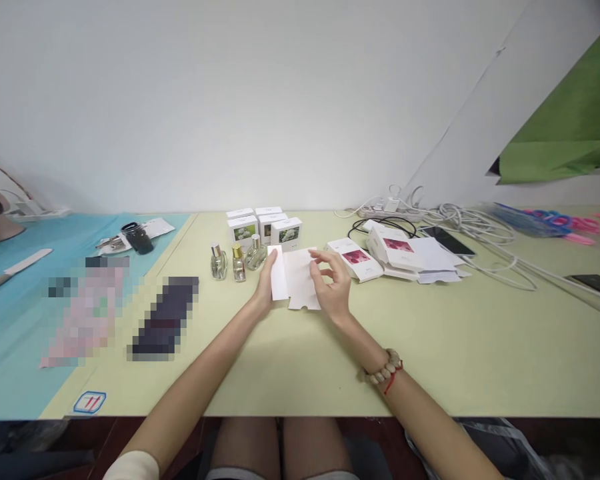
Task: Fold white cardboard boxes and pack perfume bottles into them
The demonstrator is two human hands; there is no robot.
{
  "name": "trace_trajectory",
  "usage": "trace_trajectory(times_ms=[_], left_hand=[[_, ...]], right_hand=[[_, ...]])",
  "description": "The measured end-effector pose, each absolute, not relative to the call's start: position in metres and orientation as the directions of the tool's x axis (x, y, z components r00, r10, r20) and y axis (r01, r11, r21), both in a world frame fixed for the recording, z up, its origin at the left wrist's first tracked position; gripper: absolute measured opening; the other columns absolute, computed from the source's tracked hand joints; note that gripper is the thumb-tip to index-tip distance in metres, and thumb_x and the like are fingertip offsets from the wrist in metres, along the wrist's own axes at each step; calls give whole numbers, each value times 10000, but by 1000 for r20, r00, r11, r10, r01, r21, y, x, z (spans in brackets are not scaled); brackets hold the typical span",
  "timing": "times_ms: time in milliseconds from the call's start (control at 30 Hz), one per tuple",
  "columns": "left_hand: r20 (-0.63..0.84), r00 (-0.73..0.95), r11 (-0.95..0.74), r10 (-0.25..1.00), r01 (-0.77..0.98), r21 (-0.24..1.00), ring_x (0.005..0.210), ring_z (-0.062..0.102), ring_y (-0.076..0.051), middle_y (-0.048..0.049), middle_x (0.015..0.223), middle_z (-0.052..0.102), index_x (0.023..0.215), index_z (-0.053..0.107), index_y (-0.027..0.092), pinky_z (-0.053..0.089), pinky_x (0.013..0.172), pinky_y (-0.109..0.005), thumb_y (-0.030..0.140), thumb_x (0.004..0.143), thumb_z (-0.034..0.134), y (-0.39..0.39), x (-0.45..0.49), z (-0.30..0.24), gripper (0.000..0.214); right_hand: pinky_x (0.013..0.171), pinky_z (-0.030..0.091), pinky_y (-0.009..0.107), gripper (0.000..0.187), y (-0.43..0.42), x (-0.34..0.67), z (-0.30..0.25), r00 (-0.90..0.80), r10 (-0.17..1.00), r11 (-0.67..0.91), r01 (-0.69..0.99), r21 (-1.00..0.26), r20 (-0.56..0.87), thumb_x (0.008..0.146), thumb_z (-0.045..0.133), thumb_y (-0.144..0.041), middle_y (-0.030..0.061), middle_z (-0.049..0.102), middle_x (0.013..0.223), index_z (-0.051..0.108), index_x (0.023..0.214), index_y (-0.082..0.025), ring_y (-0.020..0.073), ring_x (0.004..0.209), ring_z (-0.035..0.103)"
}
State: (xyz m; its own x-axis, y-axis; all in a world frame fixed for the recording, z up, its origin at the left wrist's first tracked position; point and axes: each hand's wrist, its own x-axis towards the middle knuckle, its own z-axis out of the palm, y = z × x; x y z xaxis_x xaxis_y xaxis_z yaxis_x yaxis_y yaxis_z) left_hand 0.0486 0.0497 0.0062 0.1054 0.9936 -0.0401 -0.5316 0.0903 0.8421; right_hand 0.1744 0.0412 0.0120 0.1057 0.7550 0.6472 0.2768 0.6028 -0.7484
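Note:
An unfolded white cardboard box, its blank side toward me, is held over the table in front of me. My left hand grips its left panel, thumb on the front and the other fingers hidden behind. At its right edge my right hand has thumb and index finger curled in a pinch against the card. Just left of the box stand three glass perfume bottles: one with a silver cap, one with a gold cap and a rounder one.
Several finished white boxes stand behind the bottles. Flat boxes with pink pictures lie to the right, beside a phone and tangled white cables. A dark jar lies on the blue cover at left.

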Motion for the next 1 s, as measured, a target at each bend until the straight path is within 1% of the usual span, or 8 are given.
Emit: trace_trajectory(times_ms=[100, 167, 233, 333, 400, 533, 733, 1000], left_hand=[[-71, 233, 202, 970, -606, 769, 1001, 607, -274, -95, 1069, 659, 1142, 559, 154, 458, 901, -399, 616, 778, 441, 51, 46, 7, 599], [-133, 208, 235, 969, -607, 759, 923, 634, -254, -81, 1002, 679, 1127, 569, 166, 484, 846, -381, 605, 769, 468, 52, 45, 6, 575], [-190, 193, 269, 963, -600, 753, 826, 650, -230, -68, 917, 690, 1099, 580, 173, 503, 780, -359, 616, 754, 484, 51, 44, 5, 570], [-197, 212, 287, 957, -609, 740, 735, 650, -203, -69, 831, 689, 1049, 597, 149, 505, 720, -319, 622, 755, 482, 49, 45, 6, 569], [-159, 241, 278, 958, -622, 732, 745, 652, -202, -85, 843, 691, 1044, 600, 128, 499, 716, -302, 600, 781, 466, 47, 47, 7, 557], [-147, 335, 334, 931, -616, 714, 832, 653, -244, -123, 920, 690, 1092, 587, 108, 495, 760, -332, 597, 807, 418, 44, 50, 8, 591], [-159, 356, 356, 921, -601, 716, 921, 639, -268, -137, 1007, 673, 1139, 568, 116, 490, 819, -364, 630, 807, 379, 49, 48, 2, 641], [-170, 257, 294, 951, -590, 752, 909, 645, -265, -130, 1030, 671, 1131, 574, 120, 497, 825, -381, 606, 822, 378, 54, 44, -2, 608]], right_hand=[[723, 480, 308, 381, 50, 178, 10, 253, 769, 529, 265, -806, 587, 800, 511, -383, 70, 548, 1100, 527, 1151, -236, 172, 931, 533], [804, 447, 334, 412, 58, 183, 9, 334, 778, 484, 221, -847, 532, 792, 519, -394, 70, 548, 1119, 507, 1168, -227, 173, 955, 525], [851, 424, 359, 448, 65, 187, 8, 348, 811, 441, 166, -882, 471, 767, 549, -416, 73, 550, 1127, 510, 1168, -223, 182, 977, 524], [875, 425, 371, 548, 66, 187, 8, 179, 918, 346, 69, -936, 353, 732, 583, -470, 87, 534, 1173, 485, 1220, -241, 206, 1055, 516], [884, 436, 364, 637, 61, 182, 7, 32, 961, 273, 21, -962, 273, 716, 603, -490, 91, 508, 1221, 424, 1287, -272, 212, 1098, 508], [861, 475, 351, 776, 49, 170, 5, -167, 956, 242, -7, -970, 240, 662, 681, -442, 73, 465, 1293, 335, 1345, -312, 214, 1096, 518], [847, 489, 352, 703, 49, 172, 4, -214, 942, 264, 3, -964, 258, 649, 700, -391, 52, 516, 1241, 394, 1275, -301, 201, 1046, 546], [757, 516, 321, 557, 50, 175, 7, -156, 936, 324, 20, -946, 317, 647, 697, -374, 43, 576, 1097, 457, 1137, -261, 185, 950, 574]])
